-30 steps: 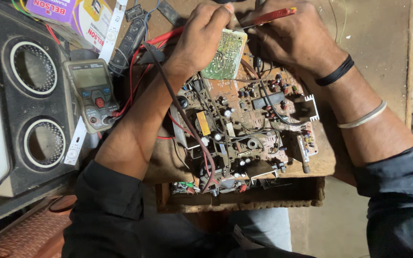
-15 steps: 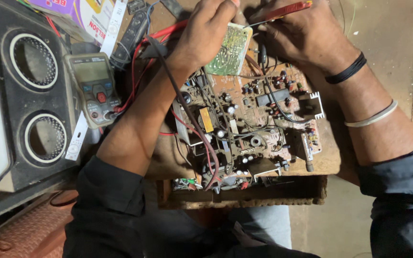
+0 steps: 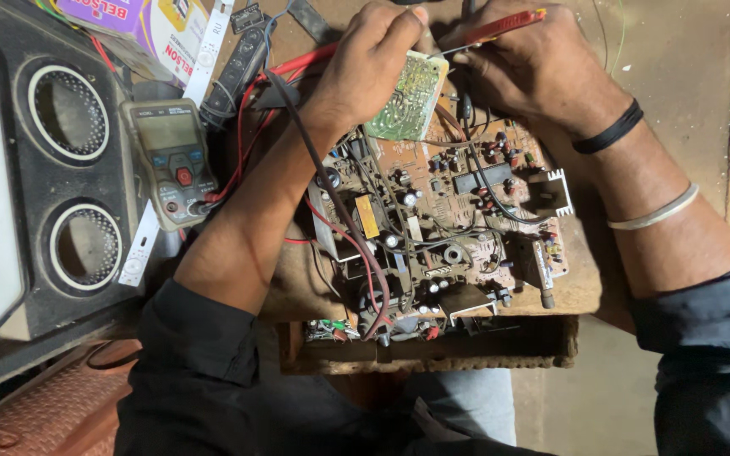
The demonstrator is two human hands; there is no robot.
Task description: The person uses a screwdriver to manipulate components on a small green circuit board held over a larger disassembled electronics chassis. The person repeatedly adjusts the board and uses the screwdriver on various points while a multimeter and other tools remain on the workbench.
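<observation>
Bare table point(image 3: 678, 93) is lying open right of the right hand point(image 3: 525, 67). Left of the left hand point(image 3: 373, 63), red and black leads point(image 3: 297, 93), a meter point(image 3: 171, 160) and a speaker box point(image 3: 69, 177) are crowding the way. Below, the big circuit board point(image 3: 441, 228) is bristling with parts.

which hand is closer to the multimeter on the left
Left. The left hand holds the small green circuit board, right of the multimeter. The right hand, gripping the red probe, is farther right.
</observation>
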